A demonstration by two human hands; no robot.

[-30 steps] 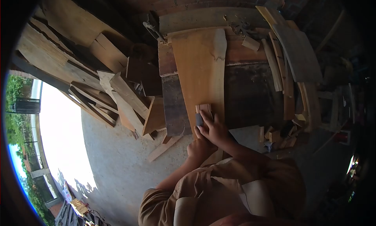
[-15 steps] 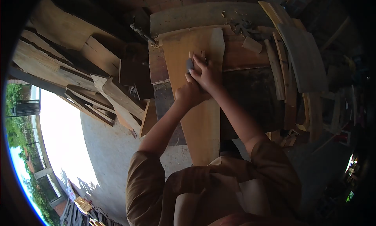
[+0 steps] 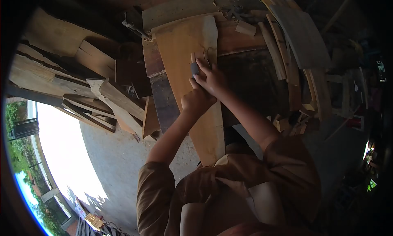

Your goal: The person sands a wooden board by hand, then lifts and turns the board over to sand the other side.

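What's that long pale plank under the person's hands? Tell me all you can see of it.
The plank is a long orange-brown wooden board with a wavy, lighter right edge. It lies flat along a dark workbench, its near end overhanging toward the person. The right hand presses a small block on its far part; the left hand rests behind.

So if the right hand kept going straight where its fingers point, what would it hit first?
The right hand rests on a small wooden block, so that comes first. Past it the plank lies bare to its far end, then probably the long board lying crosswise; depth is unclear.
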